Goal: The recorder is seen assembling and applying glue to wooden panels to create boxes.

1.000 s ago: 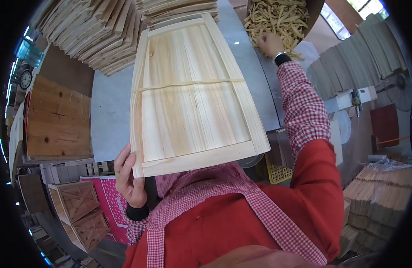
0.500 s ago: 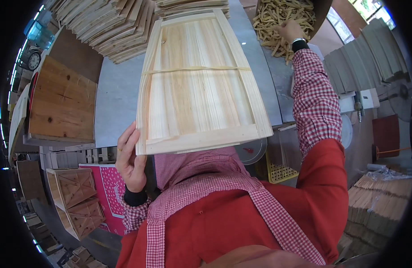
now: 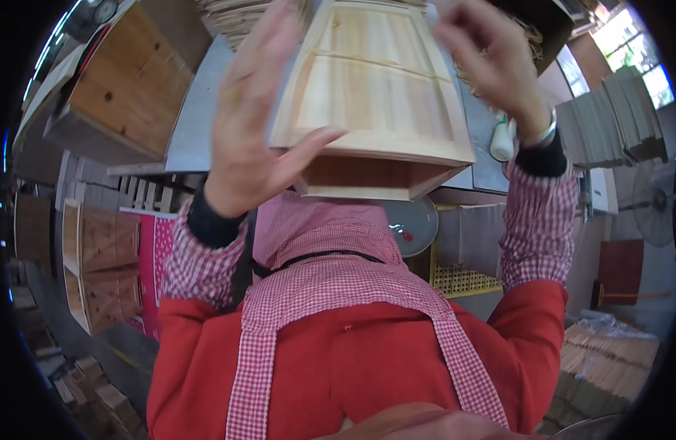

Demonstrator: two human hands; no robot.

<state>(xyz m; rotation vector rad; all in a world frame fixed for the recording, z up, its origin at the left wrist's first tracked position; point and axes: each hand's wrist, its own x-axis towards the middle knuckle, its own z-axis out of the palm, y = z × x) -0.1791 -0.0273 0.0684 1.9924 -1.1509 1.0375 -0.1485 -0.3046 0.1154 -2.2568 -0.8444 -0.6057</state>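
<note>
A pale wooden box (image 3: 382,110) with a framed panel on top lies on the grey-blue table (image 3: 195,143); its near end gapes hollow. Across the panel runs a thin yellowish band (image 3: 374,61). My left hand (image 3: 253,132) is open over the box's left side, fingers stretched and blurred, the thumb across the near frame edge; whether it touches cannot be told. Near the box's far right corner my right hand (image 3: 495,66) is raised. Motion smears its bent fingers, and anything in them cannot be made out.
Thin wooden boards (image 3: 235,18) are stacked at the back. A container with yellowish strips (image 3: 532,37) stands back right, partly behind my right hand. A white bottle (image 3: 503,141) is on the table's right. A brown wooden box (image 3: 132,81) stands left; grey panels (image 3: 609,121) lean at right.
My right hand has come from the container of strips to the box's right side. My left hand has let go of the near left corner and risen. The box now shows its hollow near end.
</note>
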